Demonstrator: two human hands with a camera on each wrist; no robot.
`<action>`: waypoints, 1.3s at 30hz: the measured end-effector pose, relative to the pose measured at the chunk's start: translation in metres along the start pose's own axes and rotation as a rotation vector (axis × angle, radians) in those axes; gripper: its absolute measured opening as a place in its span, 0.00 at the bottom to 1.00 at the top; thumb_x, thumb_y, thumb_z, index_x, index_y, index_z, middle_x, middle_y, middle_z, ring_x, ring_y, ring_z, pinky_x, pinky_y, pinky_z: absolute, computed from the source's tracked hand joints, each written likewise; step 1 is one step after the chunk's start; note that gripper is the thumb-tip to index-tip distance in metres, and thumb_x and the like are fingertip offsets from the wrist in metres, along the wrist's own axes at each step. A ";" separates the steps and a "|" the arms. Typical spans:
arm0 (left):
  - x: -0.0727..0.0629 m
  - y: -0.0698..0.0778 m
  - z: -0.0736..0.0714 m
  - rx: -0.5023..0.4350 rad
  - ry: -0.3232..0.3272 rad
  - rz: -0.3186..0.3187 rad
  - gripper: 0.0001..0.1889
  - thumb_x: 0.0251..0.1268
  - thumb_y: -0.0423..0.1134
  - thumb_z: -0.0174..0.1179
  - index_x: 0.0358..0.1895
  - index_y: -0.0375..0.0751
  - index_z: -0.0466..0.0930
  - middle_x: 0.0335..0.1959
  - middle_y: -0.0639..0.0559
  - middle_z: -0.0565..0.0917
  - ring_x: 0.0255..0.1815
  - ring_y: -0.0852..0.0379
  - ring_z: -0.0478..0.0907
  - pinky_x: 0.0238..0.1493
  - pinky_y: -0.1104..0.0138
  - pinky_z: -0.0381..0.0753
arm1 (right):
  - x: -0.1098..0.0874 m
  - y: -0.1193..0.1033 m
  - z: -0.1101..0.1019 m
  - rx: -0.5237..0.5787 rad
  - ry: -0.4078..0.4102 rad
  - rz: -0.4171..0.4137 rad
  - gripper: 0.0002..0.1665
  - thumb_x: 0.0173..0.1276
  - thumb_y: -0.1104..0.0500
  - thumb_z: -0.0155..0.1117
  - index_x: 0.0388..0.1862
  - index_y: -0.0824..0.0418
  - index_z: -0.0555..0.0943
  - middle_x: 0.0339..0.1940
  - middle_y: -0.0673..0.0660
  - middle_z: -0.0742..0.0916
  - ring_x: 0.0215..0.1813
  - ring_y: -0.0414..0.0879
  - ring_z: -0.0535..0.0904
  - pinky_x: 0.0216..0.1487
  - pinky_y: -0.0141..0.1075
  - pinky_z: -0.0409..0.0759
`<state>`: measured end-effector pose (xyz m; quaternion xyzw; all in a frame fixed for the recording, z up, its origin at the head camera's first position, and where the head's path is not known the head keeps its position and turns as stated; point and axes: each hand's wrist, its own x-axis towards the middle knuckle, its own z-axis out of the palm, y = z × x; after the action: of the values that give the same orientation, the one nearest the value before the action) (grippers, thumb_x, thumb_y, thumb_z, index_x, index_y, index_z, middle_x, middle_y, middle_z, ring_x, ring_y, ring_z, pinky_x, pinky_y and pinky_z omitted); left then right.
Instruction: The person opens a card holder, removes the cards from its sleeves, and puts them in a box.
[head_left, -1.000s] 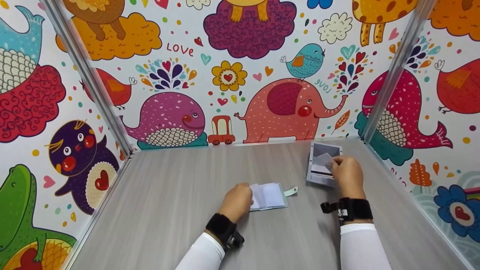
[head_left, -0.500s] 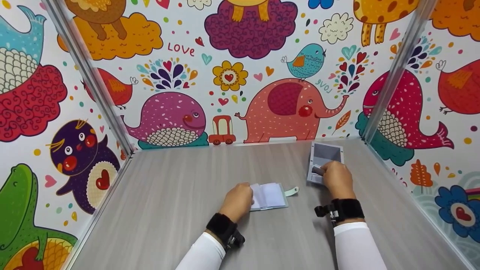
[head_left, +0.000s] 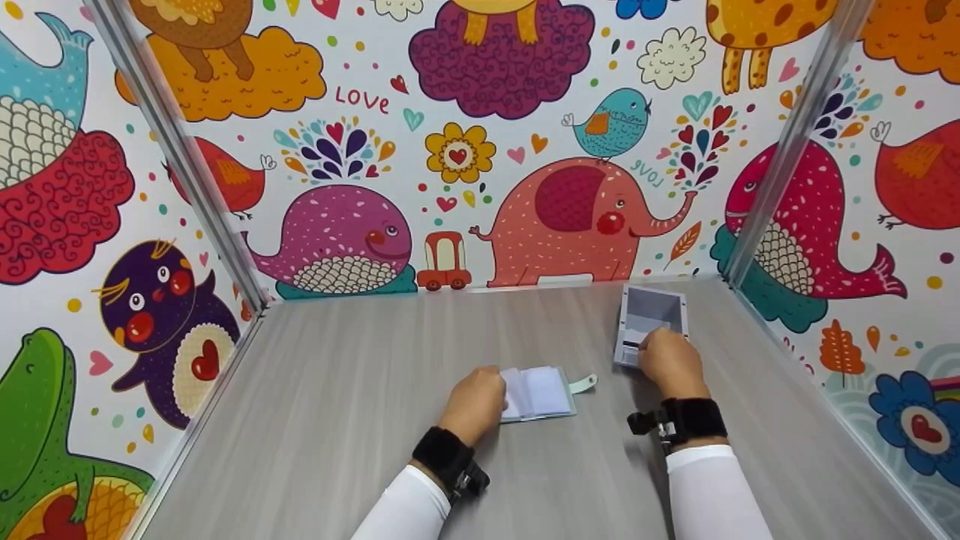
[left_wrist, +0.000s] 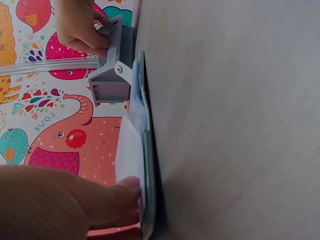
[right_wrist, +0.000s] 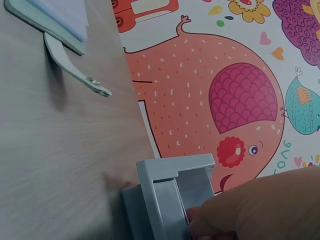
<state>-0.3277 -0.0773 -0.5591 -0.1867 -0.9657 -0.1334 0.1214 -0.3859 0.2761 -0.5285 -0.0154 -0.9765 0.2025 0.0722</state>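
Note:
A small card holder (head_left: 547, 391) with a pale green cover and whitish sleeves lies open on the table. My left hand (head_left: 477, 403) grips its left side; in the left wrist view the thumb (left_wrist: 129, 190) presses on the sleeves. The strap (head_left: 584, 384) with a snap sticks out to the right. Farther right stands a grey open-topped box (head_left: 621, 324). My right hand (head_left: 673, 360) reaches into its near part with curled fingers. A thin dark strip (head_left: 631, 344) shows beside those fingertips. What they hold inside the box is hidden, also in the right wrist view.
The wood-grain table (head_left: 360, 360) ends at a patterned back wall (head_left: 457, 217) just behind the box. Metal posts (head_left: 776, 161) stand at the corners, with more patterned walls at both sides.
My right hand has moved left and slightly down at the box. The translucent card it held a second ago no longer shows. The left hand and the card holder have stayed put.

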 end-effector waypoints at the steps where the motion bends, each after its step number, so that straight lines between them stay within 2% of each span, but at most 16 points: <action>1: 0.000 0.000 0.000 0.003 0.002 0.003 0.09 0.58 0.31 0.82 0.28 0.40 0.89 0.34 0.52 0.85 0.38 0.50 0.88 0.41 0.58 0.90 | 0.000 0.000 0.000 -0.003 -0.013 0.003 0.13 0.66 0.64 0.66 0.41 0.67 0.94 0.46 0.71 0.95 0.43 0.65 0.89 0.51 0.64 0.85; 4: -0.001 -0.001 0.000 0.009 0.007 0.007 0.08 0.57 0.31 0.81 0.28 0.40 0.89 0.34 0.51 0.86 0.38 0.50 0.88 0.41 0.58 0.90 | 0.001 -0.001 0.000 -0.007 -0.055 0.018 0.13 0.70 0.62 0.66 0.43 0.69 0.93 0.46 0.70 0.94 0.42 0.63 0.88 0.51 0.64 0.85; 9: -0.001 -0.002 0.000 0.006 0.011 0.015 0.08 0.59 0.30 0.80 0.29 0.40 0.88 0.34 0.51 0.86 0.37 0.49 0.88 0.40 0.57 0.90 | 0.000 -0.008 -0.004 0.003 -0.096 0.035 0.18 0.74 0.60 0.65 0.53 0.71 0.91 0.52 0.72 0.93 0.47 0.64 0.89 0.58 0.65 0.85; 13: -0.001 -0.003 0.001 0.009 0.013 0.031 0.06 0.65 0.27 0.74 0.30 0.39 0.89 0.34 0.50 0.86 0.38 0.49 0.88 0.40 0.57 0.90 | -0.002 -0.021 -0.007 0.035 -0.041 0.021 0.19 0.77 0.60 0.64 0.55 0.71 0.92 0.52 0.70 0.94 0.47 0.63 0.88 0.58 0.64 0.85; 17: 0.000 -0.005 0.001 0.016 0.014 0.046 0.08 0.66 0.24 0.70 0.31 0.39 0.89 0.35 0.49 0.86 0.38 0.50 0.87 0.41 0.57 0.90 | -0.003 -0.039 -0.007 0.086 0.044 -0.041 0.16 0.79 0.60 0.65 0.52 0.69 0.93 0.49 0.68 0.95 0.46 0.62 0.89 0.56 0.64 0.87; 21: 0.000 -0.007 0.002 0.011 0.004 0.043 0.08 0.64 0.23 0.70 0.31 0.40 0.90 0.37 0.50 0.86 0.40 0.50 0.86 0.43 0.58 0.90 | -0.004 -0.056 -0.002 0.143 0.054 -0.117 0.14 0.78 0.60 0.67 0.51 0.68 0.93 0.48 0.67 0.95 0.46 0.60 0.90 0.57 0.62 0.89; 29: -0.002 -0.009 0.003 -0.029 -0.024 0.027 0.07 0.66 0.23 0.68 0.37 0.40 0.89 0.39 0.48 0.89 0.45 0.47 0.89 0.48 0.54 0.91 | -0.007 -0.081 0.026 0.186 -0.052 -0.316 0.07 0.75 0.63 0.71 0.41 0.64 0.94 0.37 0.58 0.95 0.40 0.50 0.87 0.52 0.55 0.90; 35: -0.001 -0.008 0.003 -0.054 -0.022 0.019 0.07 0.64 0.23 0.67 0.35 0.40 0.88 0.39 0.46 0.90 0.44 0.46 0.88 0.46 0.53 0.90 | -0.014 -0.095 0.040 0.242 -0.188 -0.329 0.06 0.77 0.62 0.73 0.44 0.62 0.94 0.39 0.55 0.94 0.40 0.46 0.85 0.49 0.48 0.89; 39: 0.001 -0.005 0.003 -0.059 -0.034 0.016 0.08 0.66 0.23 0.66 0.39 0.39 0.89 0.40 0.46 0.90 0.45 0.47 0.87 0.48 0.54 0.90 | -0.017 -0.100 0.044 0.266 -0.235 -0.362 0.06 0.77 0.61 0.74 0.45 0.63 0.94 0.38 0.55 0.94 0.40 0.45 0.85 0.47 0.46 0.89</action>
<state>-0.3310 -0.0811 -0.5625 -0.2002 -0.9617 -0.1579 0.1007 -0.3753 0.1657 -0.5310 0.1929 -0.9299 0.3132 -0.0054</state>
